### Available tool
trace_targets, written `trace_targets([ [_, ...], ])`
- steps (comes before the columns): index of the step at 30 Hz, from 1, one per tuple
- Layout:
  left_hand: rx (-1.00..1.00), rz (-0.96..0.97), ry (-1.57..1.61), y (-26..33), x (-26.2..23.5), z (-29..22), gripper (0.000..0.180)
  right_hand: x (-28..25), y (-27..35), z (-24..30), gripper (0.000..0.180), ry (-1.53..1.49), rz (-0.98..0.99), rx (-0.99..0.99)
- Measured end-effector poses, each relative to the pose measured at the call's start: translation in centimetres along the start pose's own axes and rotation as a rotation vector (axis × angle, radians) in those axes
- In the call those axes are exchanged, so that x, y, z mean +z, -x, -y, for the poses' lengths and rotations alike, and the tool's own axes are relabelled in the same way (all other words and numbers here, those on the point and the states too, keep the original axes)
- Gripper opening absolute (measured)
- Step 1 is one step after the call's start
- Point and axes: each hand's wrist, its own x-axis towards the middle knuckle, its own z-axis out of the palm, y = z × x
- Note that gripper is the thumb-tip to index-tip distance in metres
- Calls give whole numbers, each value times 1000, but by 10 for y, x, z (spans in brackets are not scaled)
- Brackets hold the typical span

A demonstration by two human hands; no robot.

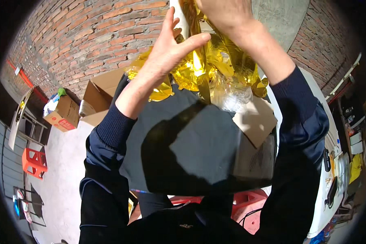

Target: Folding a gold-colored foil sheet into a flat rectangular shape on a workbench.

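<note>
nearest, a dark worktop point(187, 142) is stretching beyond the person's lap, an arm-shaped shadow falling across it. at its right, a flat piece of brown cardboard point(261, 120) is lying beside crumpled clear plastic point(234, 99). next to the plastic, gold foil point(186, 76) is covering the worktop's far end, a long strip point(191, 16) of it rising to the upper edge of view. the left hand point(164, 53) is hovering there open, fingers spread; the right hand point(227, 16) is showing beside the strip, but its fingers are being cut off, so its grip cannot be told. pulling hard could be tearing the foil, since it is looking thin, and loose pieces could be tangling with the plastic. the foil is gleaming mirror-bright, creased and ragged. farthest, a brick wall point(110, 34) is standing.
</note>
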Motion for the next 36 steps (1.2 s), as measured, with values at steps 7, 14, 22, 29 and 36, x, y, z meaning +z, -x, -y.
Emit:
trace_targets([
  [7, 106, -26, -353, 106, -49, 10, 34, -117, 80, 112, 23, -326, 192, -284],
  [14, 315, 445, -739, 236, -76, 11, 40, -189, 227, 190, 23, -793, 438, -301],
  [22, 63, 350, -542, 284, -57, 4, 37, -139, 297, 193, 81, -728, 469, 78],
  [29, 51, 325, -519, 269, -41, 5, 42, -82, 320, 192, 21, -948, 590, 489],
  [36, -199, 11, -622, 274, -86, 116, 37, -43, 277, 144, 29, -881, 613, 416],
])
